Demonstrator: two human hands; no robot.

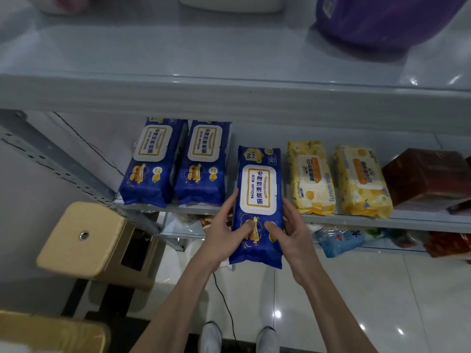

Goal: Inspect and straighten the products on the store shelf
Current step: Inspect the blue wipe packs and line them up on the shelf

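Note:
I hold a blue pack of wet wipes (258, 189) with a white flip lid, half over the front edge of the middle shelf (407, 219). My left hand (224, 233) grips its left side and my right hand (290, 230) its right side, both thumbs on top. Two matching blue packs (153, 161) (202, 161) lie side by side to the left on the shelf. Two yellow wipe packs (312, 179) (362, 182) lie to the right.
A dark red box (428, 177) sits at the shelf's right end. A purple tub (382, 19) stands on the upper shelf. A tan plastic stool (86, 240) is at the left. Bags lie on the lower shelf (339, 242). A cable runs across the tiled floor.

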